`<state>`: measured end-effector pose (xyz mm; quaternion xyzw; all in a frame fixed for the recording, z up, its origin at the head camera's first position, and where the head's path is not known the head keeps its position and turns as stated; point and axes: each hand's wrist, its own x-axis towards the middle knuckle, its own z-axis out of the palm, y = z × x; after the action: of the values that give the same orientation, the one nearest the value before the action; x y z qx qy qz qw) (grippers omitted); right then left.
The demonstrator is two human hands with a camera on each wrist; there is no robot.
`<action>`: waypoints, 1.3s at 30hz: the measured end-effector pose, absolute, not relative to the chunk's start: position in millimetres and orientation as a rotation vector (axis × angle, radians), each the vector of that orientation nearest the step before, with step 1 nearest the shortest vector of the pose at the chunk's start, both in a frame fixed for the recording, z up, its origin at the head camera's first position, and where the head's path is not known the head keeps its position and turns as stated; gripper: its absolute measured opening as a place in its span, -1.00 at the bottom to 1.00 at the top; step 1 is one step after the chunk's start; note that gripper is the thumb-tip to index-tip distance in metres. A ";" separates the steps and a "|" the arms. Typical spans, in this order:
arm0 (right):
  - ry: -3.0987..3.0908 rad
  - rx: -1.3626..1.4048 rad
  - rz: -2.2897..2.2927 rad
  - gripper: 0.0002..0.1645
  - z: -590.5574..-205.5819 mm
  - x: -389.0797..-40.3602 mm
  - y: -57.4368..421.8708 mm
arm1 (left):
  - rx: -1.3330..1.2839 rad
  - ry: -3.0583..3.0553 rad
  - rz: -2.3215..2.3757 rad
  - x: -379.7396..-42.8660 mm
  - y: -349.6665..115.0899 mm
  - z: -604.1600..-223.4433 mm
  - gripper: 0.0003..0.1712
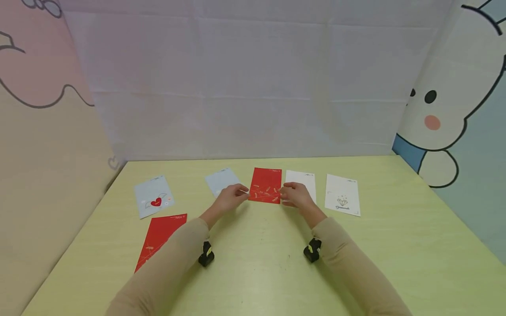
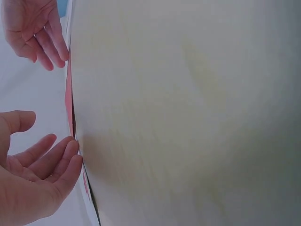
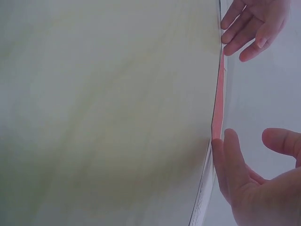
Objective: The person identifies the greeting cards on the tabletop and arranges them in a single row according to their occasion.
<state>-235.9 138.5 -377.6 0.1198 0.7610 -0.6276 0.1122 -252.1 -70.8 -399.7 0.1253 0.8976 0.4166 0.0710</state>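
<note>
In the head view a red card (image 1: 267,179) with pale printed sprigs lies flat near the back of the table. My left hand (image 1: 231,197) is at its left edge and my right hand (image 1: 298,195) at its right edge, fingertips right at the card. Both wrist views show the fingers relaxed and fairly straight, thumbs held apart; the red card (image 2: 69,99) is a thin strip between the hands. Behind my left hand lies a pale blue card (image 1: 221,177), partly covered. A white card (image 1: 302,177) sits partly hidden behind my right hand.
Further right is a white card with a diamond print (image 1: 342,195). At the left lie a pale card with a winged red heart (image 1: 154,196) and another red card (image 1: 162,232), partly under my left sleeve. A white cloth (image 1: 253,87) hangs behind the table (image 1: 261,272).
</note>
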 end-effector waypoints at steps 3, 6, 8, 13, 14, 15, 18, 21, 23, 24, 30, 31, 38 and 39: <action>2.198 0.354 -1.866 -0.46 -375.6 -236.0 138.1 | 0.361 2.706 1.220 -254.7 -67.0 -397.6 -0.69; 2.160 0.360 -1.899 -0.45 -375.2 -236.9 138.7 | 0.317 2.687 1.214 -257.0 -63.8 -395.9 -0.64; 2.140 0.374 -1.918 -0.45 -375.5 -237.7 139.3 | 0.287 2.666 1.223 -258.1 -61.9 -395.0 -0.62; 2.097 0.404 -1.964 -0.46 -377.2 -240.0 140.7 | 0.195 2.564 1.335 -261.6 -60.5 -395.1 -0.60; 2.090 0.407 -1.971 -0.46 -377.5 -240.3 140.8 | 0.171 2.536 1.375 -262.1 -60.7 -395.4 -0.60; 2.081 0.410 -1.979 -0.46 -377.9 -240.6 140.9 | 0.144 2.507 1.416 -262.6 -61.0 -395.9 -0.61; 2.066 0.412 -1.989 -0.46 -379.1 -241.3 141.4 | 0.082 2.444 1.525 -263.5 -61.6 -397.4 -0.65; 2.062 0.418 -1.993 -0.46 -379.9 -241.6 141.5 | 0.040 2.416 1.597 -264.0 -61.0 -398.5 -0.66; 2.066 0.416 -1.990 -0.46 -380.4 -241.6 141.4 | 0.017 2.404 1.640 -264.7 -60.0 -399.5 -0.66; 2.070 0.416 -1.988 -0.46 -380.6 -241.5 141.3 | 0.011 2.406 1.648 -265.1 -59.6 -400.2 -0.65; 2.092 0.421 -1.958 -0.47 -381.3 -241.0 139.9 | -0.018 2.441 1.619 -266.4 -55.8 -402.3 -0.62; 2.096 0.423 -1.954 -0.46 -381.3 -241.0 139.7 | -0.018 2.438 1.616 -266.3 -55.1 -402.1 -0.62; 2.115 0.405 -1.929 -0.45 -381.1 -240.6 139.6 | -0.058 2.319 1.716 -264.2 -52.6 -400.8 -0.62; 2.116 0.402 -1.926 -0.45 -381.1 -240.6 139.7 | -0.062 2.301 1.731 -263.7 -52.5 -400.6 -0.62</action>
<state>-240.6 139.7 -381.1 0.1382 0.7265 -0.6613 0.1256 -263.7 -52.5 -400.6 -0.0213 0.7921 0.5960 0.1303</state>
